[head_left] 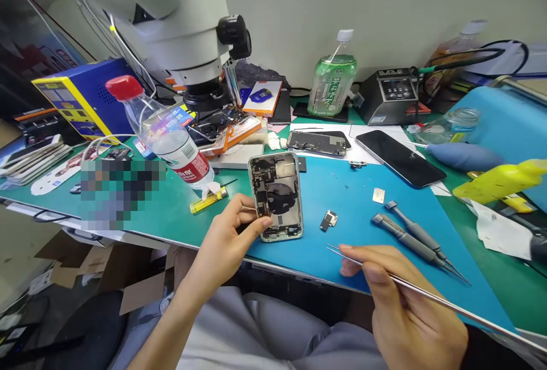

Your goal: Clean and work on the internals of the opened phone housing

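Note:
My left hand [235, 227] grips an opened phone housing [287, 171] by its lower left side, tilted up so its inside faces me. Circuit boards line its left and bottom edges, with a dark round patch in the middle. In my right hand [397, 290] is a pair of thin metal tweezers [431, 295], its slightly parted tips pointing left, touching nothing. Just above those tips a small black-and-silver phone part [329, 220] lies on the blue mat [359, 199]. A small square metal plate [378, 195] and two grey screwdrivers [405, 239] rest farther right.
A microscope [183, 33] stands at the back left, behind a red-capped bottle [183, 156] and a yellow lighter [208, 200]. Behind the mat lie a detached screen [318, 143] and a black phone [399, 156]. A green bottle [332, 82] and a blue air blower [464, 155] stand farther off.

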`<state>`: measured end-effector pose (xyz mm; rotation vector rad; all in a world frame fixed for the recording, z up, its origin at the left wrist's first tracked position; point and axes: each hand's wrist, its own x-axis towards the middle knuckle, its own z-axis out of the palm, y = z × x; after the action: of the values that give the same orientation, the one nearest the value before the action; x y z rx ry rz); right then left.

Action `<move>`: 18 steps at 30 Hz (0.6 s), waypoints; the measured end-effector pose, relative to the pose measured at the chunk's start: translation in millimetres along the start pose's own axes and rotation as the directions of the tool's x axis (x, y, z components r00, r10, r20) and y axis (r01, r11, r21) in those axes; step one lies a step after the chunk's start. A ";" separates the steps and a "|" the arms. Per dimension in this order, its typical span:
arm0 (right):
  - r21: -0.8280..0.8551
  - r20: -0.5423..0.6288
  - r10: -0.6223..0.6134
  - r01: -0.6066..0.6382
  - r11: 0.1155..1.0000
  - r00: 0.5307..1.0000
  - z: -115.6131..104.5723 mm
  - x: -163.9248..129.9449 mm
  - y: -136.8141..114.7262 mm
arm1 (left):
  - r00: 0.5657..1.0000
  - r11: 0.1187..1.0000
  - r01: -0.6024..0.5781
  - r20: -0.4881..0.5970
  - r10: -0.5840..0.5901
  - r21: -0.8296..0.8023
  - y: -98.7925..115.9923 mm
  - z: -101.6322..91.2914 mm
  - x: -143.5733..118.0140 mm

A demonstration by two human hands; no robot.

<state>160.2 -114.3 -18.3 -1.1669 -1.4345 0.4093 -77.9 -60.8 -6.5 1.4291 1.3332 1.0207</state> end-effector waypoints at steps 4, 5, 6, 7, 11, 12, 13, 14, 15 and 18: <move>-0.049 0.066 0.071 -0.068 0.996 0.995 11.7 -1.1 -9.4 | 0.999 1.000 0.011 0.046 -0.011 0.012 -1.1 -4.2 1.8; -0.069 0.076 0.082 -0.076 0.995 0.994 15.1 -1.0 -11.3 | 0.999 1.000 0.007 0.044 -0.008 0.015 -0.9 -4.2 2.3; -0.090 0.090 0.088 -0.080 0.993 0.992 18.5 -0.3 -13.0 | 0.999 1.000 0.004 0.034 -0.004 0.017 -0.6 -3.8 2.6; -0.109 0.105 0.090 -0.079 0.991 0.990 21.7 1.1 -14.4 | 1.000 1.000 0.003 0.023 -0.004 0.017 -0.2 -3.1 2.7; -0.133 0.172 0.122 -0.100 0.986 0.977 32.3 10.7 -16.6 | 1.000 1.000 0.030 0.010 -0.030 0.008 2.4 -0.7 2.2; -0.140 0.176 0.138 -0.114 0.984 0.975 34.5 13.0 -16.4 | 0.999 0.999 0.040 0.013 -0.040 0.010 2.9 -0.7 1.9; -0.151 0.173 0.153 -0.128 0.980 0.973 36.3 14.8 -15.8 | 0.999 0.999 0.047 0.015 -0.047 0.014 3.3 -0.8 1.6; -0.160 0.160 0.155 -0.129 0.979 0.975 37.9 16.0 -15.0 | 0.999 0.999 0.051 0.017 -0.051 0.018 3.6 -1.0 1.2; -0.168 0.146 0.151 -0.126 0.978 0.978 39.1 16.7 -14.2 | 0.998 0.998 0.055 0.020 -0.055 0.021 3.9 -1.2 0.8; -0.185 0.154 0.167 -0.138 0.973 0.974 40.0 16.7 -12.6 | 0.998 0.998 0.060 0.024 -0.061 0.010 4.3 -1.4 -0.3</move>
<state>122.3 -91.4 -9.4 -1.4176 -1.5549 0.5088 -78.2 -61.1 -1.9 1.3953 1.3572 0.9561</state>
